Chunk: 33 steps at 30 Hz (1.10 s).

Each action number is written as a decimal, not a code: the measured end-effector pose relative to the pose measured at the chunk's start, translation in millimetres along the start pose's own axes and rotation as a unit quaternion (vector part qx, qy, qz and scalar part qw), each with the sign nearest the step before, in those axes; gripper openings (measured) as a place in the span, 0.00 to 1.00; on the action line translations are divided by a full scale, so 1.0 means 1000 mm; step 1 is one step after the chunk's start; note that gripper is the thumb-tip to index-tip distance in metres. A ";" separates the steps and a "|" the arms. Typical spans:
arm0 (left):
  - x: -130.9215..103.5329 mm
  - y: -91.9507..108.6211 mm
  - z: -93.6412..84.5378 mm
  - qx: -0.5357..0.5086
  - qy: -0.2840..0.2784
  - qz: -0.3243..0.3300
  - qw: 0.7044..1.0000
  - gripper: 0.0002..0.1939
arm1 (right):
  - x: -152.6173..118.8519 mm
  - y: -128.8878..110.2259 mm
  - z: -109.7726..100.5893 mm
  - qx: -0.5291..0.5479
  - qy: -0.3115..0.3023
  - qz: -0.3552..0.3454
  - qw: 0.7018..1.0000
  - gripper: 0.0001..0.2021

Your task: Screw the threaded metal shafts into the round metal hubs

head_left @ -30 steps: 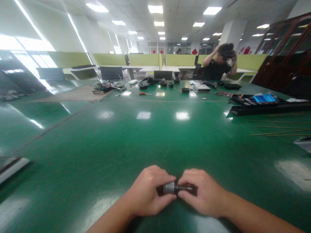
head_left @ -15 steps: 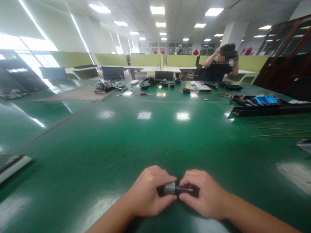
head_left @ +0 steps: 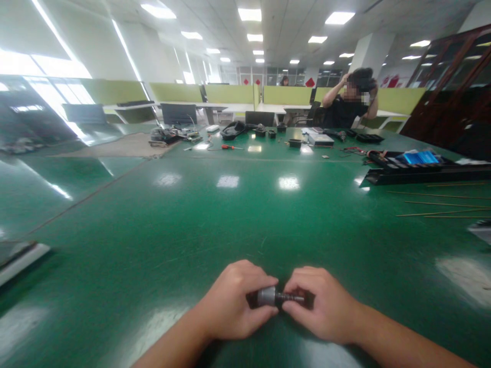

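Low in the middle of the head view, both hands hold one small part lying crosswise between them. It is a grey metal cylinder with a dark ribbed shaft (head_left: 267,296) that ends in a thin bright pin on the right. My left hand (head_left: 238,301) is closed around the cylinder, thumb below and fingers above, hiding its left end. The thumb and fingers of my right hand (head_left: 321,301) are curled on the ribbed shaft, close to where it meets the cylinder. The exact kind of part cannot be made out.
A green glossy table (head_left: 215,220) spreads out ahead. An orange-handled screwdriver (head_left: 227,147) and black boxes (head_left: 295,143) are at its far side. To the right lie a black tray (head_left: 399,176) and thin rods (head_left: 441,203). A person (head_left: 345,105) sits opposite, hands raised to the head.
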State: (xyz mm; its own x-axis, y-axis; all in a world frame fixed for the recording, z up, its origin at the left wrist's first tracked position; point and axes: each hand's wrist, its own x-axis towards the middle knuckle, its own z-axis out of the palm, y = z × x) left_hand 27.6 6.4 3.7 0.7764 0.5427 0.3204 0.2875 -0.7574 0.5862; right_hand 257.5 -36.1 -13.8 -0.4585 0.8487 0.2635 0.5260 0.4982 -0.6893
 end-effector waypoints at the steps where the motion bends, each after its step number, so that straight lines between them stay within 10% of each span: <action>1: 0.000 0.000 0.000 -0.001 0.002 -0.001 1.000 0.11 | 0.000 0.000 0.000 0.000 0.001 -0.001 1.000 0.05; 33: -0.001 -0.001 -0.002 0.013 0.026 0.003 1.000 0.12 | 0.001 0.001 -0.003 0.016 0.023 -0.002 1.000 0.04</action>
State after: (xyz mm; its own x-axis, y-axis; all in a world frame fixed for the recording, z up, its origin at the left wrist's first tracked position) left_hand 25.3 7.4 4.3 0.7483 0.5557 0.3622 0.2975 -0.7692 0.5655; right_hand 259.6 -34.0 -12.4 -0.4265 0.8547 0.2958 0.5011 0.4956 -0.7094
